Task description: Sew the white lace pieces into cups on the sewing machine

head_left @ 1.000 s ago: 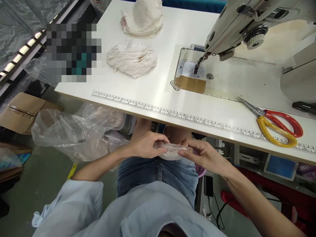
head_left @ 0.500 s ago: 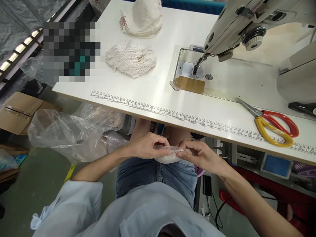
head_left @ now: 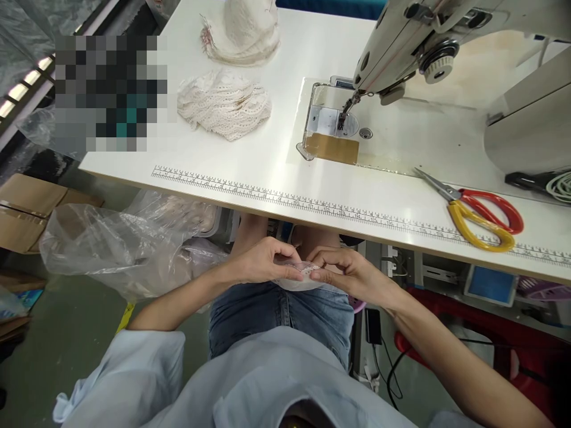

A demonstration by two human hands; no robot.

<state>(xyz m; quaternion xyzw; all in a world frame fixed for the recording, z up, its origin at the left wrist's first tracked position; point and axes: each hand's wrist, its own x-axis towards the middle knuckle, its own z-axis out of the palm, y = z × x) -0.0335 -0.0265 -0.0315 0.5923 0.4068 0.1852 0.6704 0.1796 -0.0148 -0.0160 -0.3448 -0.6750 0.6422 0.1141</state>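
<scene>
Over my lap, just in front of the table edge, both hands pinch a small piece of sheer white fabric [head_left: 298,284] with a lacy upper edge. My left hand [head_left: 267,261] grips its left side between thumb and fingers. On the right side, my right hand [head_left: 350,272] holds the same edge, its thumb close to the left thumb. The fabric hangs slightly below the fingers, and parts of it are hidden by them. On the table lie a pile of white lace pieces [head_left: 225,104] and a stack of cream fabric cups [head_left: 245,32].
A sewing machine [head_left: 401,53] stands at the table's right. Scissors [head_left: 482,217] with red and yellow handles lie near the front edge, beside a printed ruler [head_left: 267,193]. Left of my legs is a clear plastic bag [head_left: 116,249], with a cardboard box [head_left: 31,208] beyond.
The view has shifted a little, so the table and machine appear further left. Both hands keep their pinch on the fabric, with only slight finger movement.
</scene>
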